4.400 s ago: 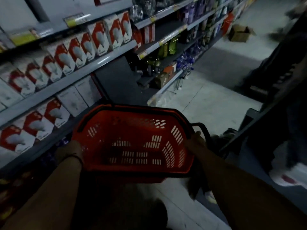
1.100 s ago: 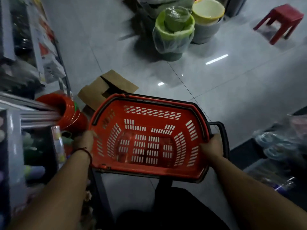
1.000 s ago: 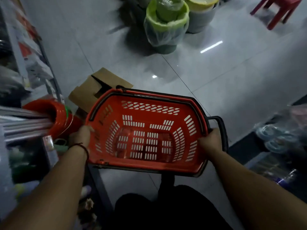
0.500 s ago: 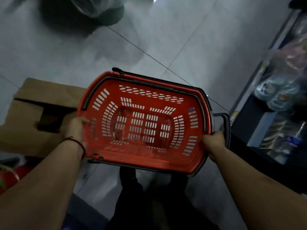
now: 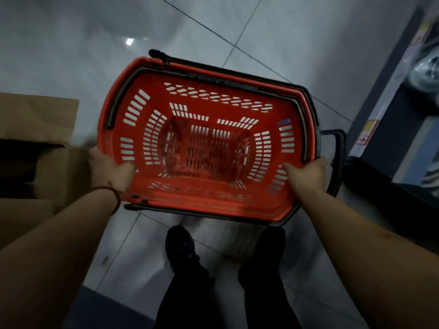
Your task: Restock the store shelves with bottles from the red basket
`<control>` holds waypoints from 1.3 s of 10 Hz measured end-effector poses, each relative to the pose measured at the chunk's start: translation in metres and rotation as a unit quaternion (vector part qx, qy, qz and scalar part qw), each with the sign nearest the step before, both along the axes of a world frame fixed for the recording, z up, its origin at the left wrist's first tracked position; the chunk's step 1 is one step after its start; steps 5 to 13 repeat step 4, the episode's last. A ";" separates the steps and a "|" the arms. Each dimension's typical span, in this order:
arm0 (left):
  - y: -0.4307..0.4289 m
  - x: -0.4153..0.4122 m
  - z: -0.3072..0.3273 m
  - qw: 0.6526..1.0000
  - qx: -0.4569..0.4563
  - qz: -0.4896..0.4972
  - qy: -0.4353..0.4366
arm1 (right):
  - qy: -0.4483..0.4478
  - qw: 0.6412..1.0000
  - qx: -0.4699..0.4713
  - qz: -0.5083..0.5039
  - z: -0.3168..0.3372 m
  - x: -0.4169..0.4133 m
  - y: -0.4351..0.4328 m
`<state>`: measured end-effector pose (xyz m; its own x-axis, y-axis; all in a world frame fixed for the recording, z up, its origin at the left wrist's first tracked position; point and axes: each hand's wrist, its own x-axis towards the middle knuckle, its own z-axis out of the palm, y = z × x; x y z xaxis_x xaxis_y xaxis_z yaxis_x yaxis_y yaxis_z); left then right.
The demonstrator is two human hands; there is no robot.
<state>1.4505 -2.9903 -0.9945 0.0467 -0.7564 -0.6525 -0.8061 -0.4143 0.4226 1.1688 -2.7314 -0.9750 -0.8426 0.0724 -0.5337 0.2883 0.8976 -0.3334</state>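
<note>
One red slotted plastic basket [image 5: 204, 203] hangs roughly level over the pale tiled floor [image 5: 71, 43], in front of the person's dark trouser legs, and no bottles show inside it. The left hand [image 5: 109, 172] takes its left end, thumb curled over the rim onto the inner wall, its grip closed on the plastic. The right hand [image 5: 306, 174] clasps the right end likewise, just beside the black loop handle [image 5: 337, 157] that juts out there. A brown cardboard box [image 5: 35, 119] with open flaps sits on the floor just left of the basket, near the left hand. A dark shelf unit [image 5: 384, 129] with small labels on its edge stands to the right. The basket's stock looks spent, so the step in hand is probably carrying it off empty. Setting it down or refilling it would call for a steady two-handed lowering, clear of box and shelf.
</note>
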 end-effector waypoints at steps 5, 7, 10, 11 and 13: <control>0.014 -0.072 0.096 0.952 -0.083 -0.261 -0.139 | -0.016 0.978 -0.015 0.209 0.067 -0.020 -0.017; 0.014 -0.072 0.096 0.952 -0.083 -0.261 -0.139 | -0.016 0.978 -0.015 0.209 0.067 -0.020 -0.017; 0.014 -0.072 0.096 0.952 -0.083 -0.261 -0.139 | -0.016 0.978 -0.015 0.209 0.067 -0.020 -0.017; 0.014 -0.072 0.096 0.952 -0.083 -0.261 -0.139 | -0.016 0.978 -0.015 0.209 0.067 -0.020 -0.017; 0.014 -0.072 0.096 0.952 -0.083 -0.261 -0.139 | -0.016 0.978 -0.015 0.209 0.067 -0.020 -0.017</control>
